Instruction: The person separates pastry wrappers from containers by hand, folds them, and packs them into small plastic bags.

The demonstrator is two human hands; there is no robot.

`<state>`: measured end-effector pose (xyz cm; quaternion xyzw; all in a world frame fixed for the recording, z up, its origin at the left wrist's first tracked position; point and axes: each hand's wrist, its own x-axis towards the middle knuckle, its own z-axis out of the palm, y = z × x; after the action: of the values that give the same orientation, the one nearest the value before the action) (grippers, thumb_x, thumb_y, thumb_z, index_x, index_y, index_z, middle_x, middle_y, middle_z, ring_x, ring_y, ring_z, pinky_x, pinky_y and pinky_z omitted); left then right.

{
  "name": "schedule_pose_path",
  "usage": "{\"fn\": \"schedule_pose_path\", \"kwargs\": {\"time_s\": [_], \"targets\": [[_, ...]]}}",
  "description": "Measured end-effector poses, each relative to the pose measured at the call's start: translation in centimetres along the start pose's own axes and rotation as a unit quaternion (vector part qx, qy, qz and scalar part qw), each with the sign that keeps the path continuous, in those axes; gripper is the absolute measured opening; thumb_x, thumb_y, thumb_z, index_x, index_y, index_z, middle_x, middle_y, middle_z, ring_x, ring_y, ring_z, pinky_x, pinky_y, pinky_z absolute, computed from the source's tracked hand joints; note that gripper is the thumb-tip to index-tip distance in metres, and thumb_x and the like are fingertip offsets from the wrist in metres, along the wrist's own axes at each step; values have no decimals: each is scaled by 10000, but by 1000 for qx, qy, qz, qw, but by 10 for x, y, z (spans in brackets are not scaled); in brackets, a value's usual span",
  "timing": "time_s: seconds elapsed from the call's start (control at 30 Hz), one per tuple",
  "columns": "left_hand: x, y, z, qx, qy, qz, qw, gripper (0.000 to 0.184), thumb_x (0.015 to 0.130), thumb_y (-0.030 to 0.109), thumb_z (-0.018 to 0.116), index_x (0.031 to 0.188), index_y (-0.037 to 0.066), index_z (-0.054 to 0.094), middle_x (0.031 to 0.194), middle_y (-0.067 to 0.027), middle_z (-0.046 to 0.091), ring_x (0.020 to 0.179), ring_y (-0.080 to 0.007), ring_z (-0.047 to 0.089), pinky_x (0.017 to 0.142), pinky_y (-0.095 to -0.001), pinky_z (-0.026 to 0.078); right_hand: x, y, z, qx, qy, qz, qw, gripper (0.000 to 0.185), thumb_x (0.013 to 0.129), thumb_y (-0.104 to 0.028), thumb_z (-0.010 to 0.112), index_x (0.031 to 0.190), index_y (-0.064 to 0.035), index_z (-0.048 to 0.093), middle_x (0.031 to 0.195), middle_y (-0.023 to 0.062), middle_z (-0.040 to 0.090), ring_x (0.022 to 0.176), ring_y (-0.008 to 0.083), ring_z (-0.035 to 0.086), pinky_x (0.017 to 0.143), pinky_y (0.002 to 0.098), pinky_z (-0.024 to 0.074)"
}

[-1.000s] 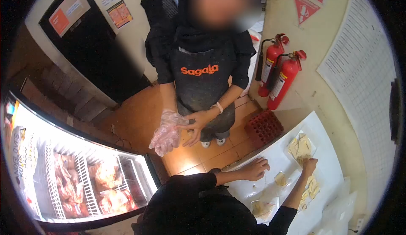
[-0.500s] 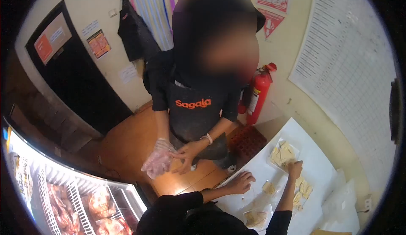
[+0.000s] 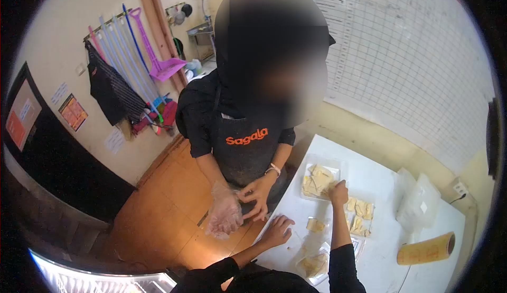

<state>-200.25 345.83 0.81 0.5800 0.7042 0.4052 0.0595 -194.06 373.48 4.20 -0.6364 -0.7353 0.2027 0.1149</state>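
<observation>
My left hand (image 3: 276, 232) rests at the near-left edge of the white table (image 3: 391, 251), its fingers apart and slightly curled, with nothing visible in it. Closed at the right corner of a clear container (image 3: 304, 191) is my right hand (image 3: 338, 192); what its fingers grip is too small to tell. Pale yellow flat pieces (image 3: 319, 179) fill that container. Below my right hand, more folded pieces (image 3: 359, 208) lie in a second clear tray. Between my hands sits a small pale piece (image 3: 316, 225). Nearer me is another clear pack (image 3: 312, 265) with pale contents.
Across the table corner stands a person in a dark apron (image 3: 245, 158), with a clear glove (image 3: 224, 216) on one hand. A yellowish roll (image 3: 425, 249) and clear plastic bags (image 3: 417, 198) lie on the right. A lit display case (image 3: 100, 282) is at lower left.
The view has swung right, bringing in the roll and cleaning tools, while the fire extinguishers left view. My right hand stays at the container; my left hand remains by the table edge.
</observation>
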Motion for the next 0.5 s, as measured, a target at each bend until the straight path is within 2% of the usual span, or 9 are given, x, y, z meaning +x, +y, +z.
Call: {"fn": "schedule_pose_path", "kwargs": {"time_s": [0.17,0.3,0.33,0.5], "targets": [[3,3,-5,7,11,3,1000,252,760,80,572,1011,73,554,938,-119,492,929,-321,489,843,-439,405,-2,-4,-4,17,-10,3,1000,385,743,-216,621,1054,-53,464,916,225,655,860,403,649,710,493,515],[3,5,-6,15,0,9,1000,244,762,79,575,1005,70,560,948,-116,497,930,-319,487,843,-439,405,-8,-8,-11,-14,-20,-12,1000,507,744,-195,615,1197,-56,435,935,217,653,850,393,651,713,477,520],[3,6,-5,12,3,3,1000,244,763,79,576,1007,69,560,945,-117,499,925,-320,489,842,-439,406,-8,-10,-11,-29,-40,-11,999,549,757,-187,611,1252,-62,411,968,213,639,858,377,652,703,471,525],[4,4,-5,5,5,9,1000,247,763,76,580,1009,70,561,934,-117,509,914,-320,497,833,-433,413,-6,-6,8,-40,-11,-30,999,598,784,-168,600,1322,-81,354,1100,227,562,868,391,641,702,481,523]]}}
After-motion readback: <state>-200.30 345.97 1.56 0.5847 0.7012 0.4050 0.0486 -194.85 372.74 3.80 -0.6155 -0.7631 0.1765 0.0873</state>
